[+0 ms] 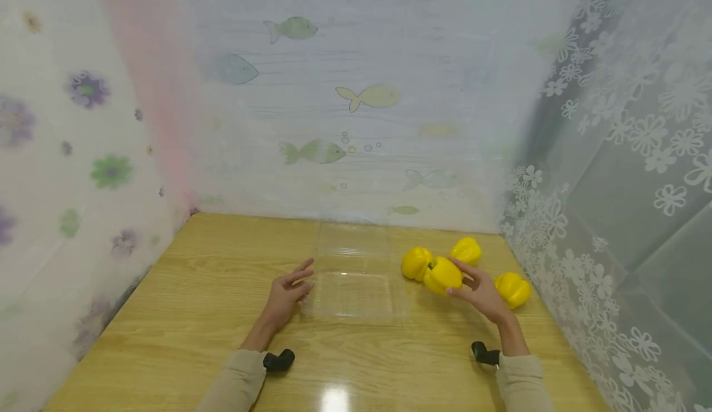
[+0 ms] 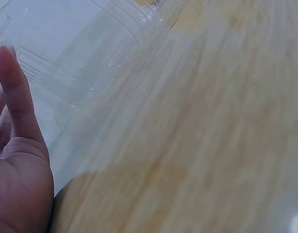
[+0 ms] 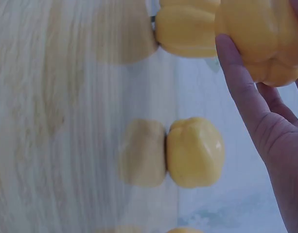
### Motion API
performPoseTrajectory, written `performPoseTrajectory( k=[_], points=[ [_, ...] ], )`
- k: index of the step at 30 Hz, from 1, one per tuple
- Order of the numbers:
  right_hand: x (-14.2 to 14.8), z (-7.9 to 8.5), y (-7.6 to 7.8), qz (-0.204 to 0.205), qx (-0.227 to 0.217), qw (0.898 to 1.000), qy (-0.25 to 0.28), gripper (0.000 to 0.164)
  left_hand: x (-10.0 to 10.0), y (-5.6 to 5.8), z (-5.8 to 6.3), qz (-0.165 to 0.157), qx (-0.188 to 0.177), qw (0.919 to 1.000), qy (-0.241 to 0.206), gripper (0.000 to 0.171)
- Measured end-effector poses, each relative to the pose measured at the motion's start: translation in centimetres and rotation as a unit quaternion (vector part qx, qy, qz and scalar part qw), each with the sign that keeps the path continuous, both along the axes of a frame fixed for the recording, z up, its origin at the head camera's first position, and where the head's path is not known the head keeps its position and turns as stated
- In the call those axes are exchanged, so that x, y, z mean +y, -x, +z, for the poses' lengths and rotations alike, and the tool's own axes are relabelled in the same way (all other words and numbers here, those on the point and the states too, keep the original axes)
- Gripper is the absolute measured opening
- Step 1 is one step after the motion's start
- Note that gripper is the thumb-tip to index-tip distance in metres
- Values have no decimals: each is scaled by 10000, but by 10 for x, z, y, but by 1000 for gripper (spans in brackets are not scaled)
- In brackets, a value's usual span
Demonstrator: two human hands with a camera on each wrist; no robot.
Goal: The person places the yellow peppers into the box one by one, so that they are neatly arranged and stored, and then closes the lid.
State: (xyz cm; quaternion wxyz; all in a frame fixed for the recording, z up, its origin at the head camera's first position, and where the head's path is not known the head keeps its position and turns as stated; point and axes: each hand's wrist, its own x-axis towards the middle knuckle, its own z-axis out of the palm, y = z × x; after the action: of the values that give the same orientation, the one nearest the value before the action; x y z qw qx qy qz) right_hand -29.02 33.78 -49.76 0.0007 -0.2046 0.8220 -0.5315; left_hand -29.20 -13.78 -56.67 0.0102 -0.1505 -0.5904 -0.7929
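Observation:
My right hand (image 1: 483,294) grips a yellow bell pepper (image 1: 443,277) between thumb and fingers, its green stem facing left. In the right wrist view the held pepper (image 3: 258,34) appears raised over the table. Close around it are a second yellow pepper (image 1: 415,264) on the left, a third (image 1: 467,250) behind, and another (image 1: 514,290) by the right wrist. A clear plastic clamshell box (image 1: 356,322) lies with its lid folded back, away from me. Beside its left edge is my left hand (image 1: 282,298), fingers loosely extended; in the left wrist view the thumb (image 2: 15,92) overlaps the box's rim.
The wooden table (image 1: 183,313) carries the box in the middle and the peppers at the right. A fish-print curtain (image 1: 311,115) stands behind it, a flowered sheet (image 1: 83,171) at the left and a white-flower sheet (image 1: 628,214) at the right. Black mounts (image 1: 279,361) sit at both wrists.

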Motion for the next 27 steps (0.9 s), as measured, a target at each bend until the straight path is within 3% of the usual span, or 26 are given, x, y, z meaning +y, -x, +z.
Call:
performPoseTrajectory(
  k=[10, 18, 27],
  points=[
    [-13, 10, 0, 247, 394, 9986, 249, 70, 1, -1, -1, 72, -49, 9999, -105, 52],
    [-27, 14, -1, 117, 212, 9987, 439, 71, 3, -1, -1, 93, -17, 9999, -51, 52],
    [-45, 11, 2, 561, 377, 9933, 934, 70, 4, -2, 0, 109, -33, 9999, -61, 51]
  ],
)
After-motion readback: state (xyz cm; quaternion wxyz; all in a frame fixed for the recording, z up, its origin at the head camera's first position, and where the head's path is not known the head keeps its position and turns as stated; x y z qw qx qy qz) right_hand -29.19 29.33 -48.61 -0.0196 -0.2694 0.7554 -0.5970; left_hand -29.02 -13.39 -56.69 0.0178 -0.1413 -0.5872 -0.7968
